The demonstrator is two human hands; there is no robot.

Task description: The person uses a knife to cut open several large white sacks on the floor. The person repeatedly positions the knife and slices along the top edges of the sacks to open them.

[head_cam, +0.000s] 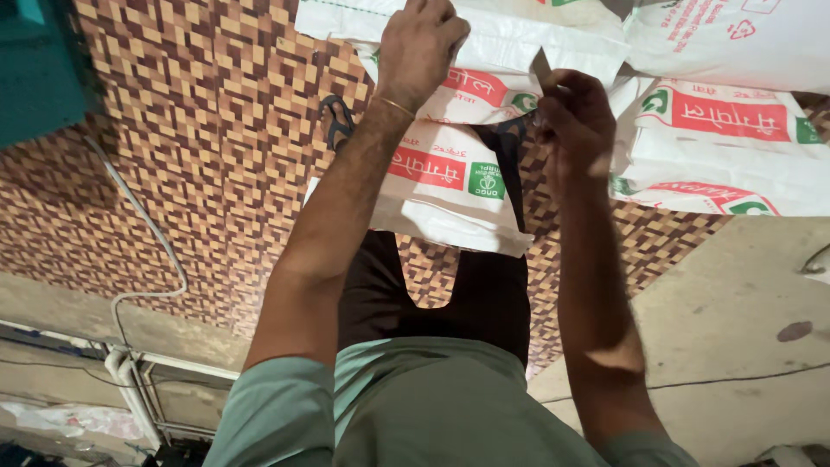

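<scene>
My left hand [419,47] reaches forward and grips the edge of a white woven sack [519,35] lying on top of a pile. It wears a thin gold bangle at the wrist. My right hand [575,121] is closed around a small grey blade [540,67] whose tip points up at the same sack's edge. Below both hands lies another white sack [441,186] with red and green printed patches, partly covering my feet. One sandalled foot [335,121] shows beside it.
More white printed sacks [726,130] are stacked at the right. The floor [207,164] has a brown checker mosaic pattern, with bare concrete [735,329] at the right. White pipes [130,380] and a cable run at the lower left. A teal object [39,65] stands at the top left.
</scene>
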